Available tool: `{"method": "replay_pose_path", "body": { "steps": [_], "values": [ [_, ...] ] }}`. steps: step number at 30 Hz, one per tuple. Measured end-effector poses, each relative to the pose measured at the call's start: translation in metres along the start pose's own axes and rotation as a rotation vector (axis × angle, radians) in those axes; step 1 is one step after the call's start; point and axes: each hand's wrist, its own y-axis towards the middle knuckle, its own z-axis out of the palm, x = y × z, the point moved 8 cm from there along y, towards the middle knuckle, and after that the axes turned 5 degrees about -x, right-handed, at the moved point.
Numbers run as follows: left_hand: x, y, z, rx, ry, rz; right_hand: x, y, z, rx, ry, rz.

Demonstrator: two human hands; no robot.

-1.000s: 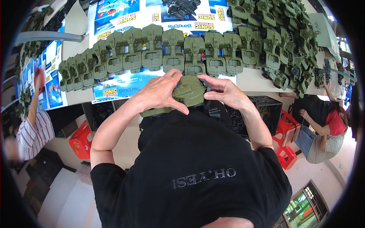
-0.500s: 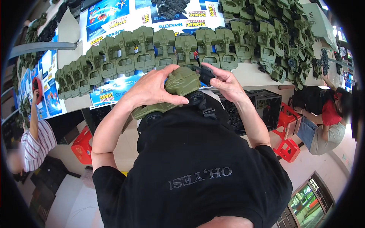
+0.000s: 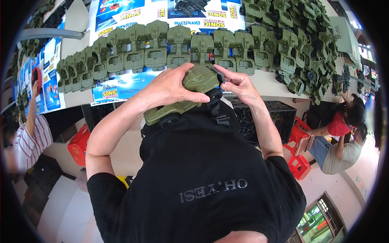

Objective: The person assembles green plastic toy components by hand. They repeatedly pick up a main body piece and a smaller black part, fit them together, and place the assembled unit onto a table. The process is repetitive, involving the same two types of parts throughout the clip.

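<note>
An olive-green toy truck (image 3: 198,78) with black wheels is held above my lap, close to the table's near edge. My left hand (image 3: 167,88) is wrapped over its middle, thumb along the near side and fingers on the far side. At the truck's right end, my right hand (image 3: 242,90) pinches a small black part (image 3: 220,76) against the body. The fingers cover much of this part, so its exact shape is hidden. One black wheel (image 3: 169,120) shows at the lower left of the truck and another (image 3: 215,95) below its right end.
A row of similar green toy trucks (image 3: 156,45) lines the table, with a heap of them (image 3: 289,44) at right. Black parts (image 3: 190,6) lie on printed sheets behind. A black crate (image 3: 280,114) and red stools (image 3: 299,167) stand below. People sit at both sides.
My right hand has brought the black part closer in against the truck's right end, where less of it shows. The left hand keeps its hold, and the whole view has shifted slightly.
</note>
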Motion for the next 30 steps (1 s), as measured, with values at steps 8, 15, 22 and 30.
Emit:
{"method": "replay_pose_path", "body": {
  "steps": [8,15,22,30],
  "values": [
    [0.01,0.0,0.0,-0.053,-0.067,0.007,0.028,-0.001,0.012,-0.004,-0.235,-0.28],
    [-0.013,-0.007,0.0,-0.065,0.051,0.086,0.011,0.012,-0.009,-0.355,0.211,0.019],
    [-0.034,-0.031,0.009,-0.2,0.269,0.338,0.014,0.024,0.03,-0.224,0.02,-0.003],
    [-0.016,-0.041,0.025,0.328,0.25,0.139,0.001,-0.003,0.075,-0.039,0.065,0.285]
  ]
}}
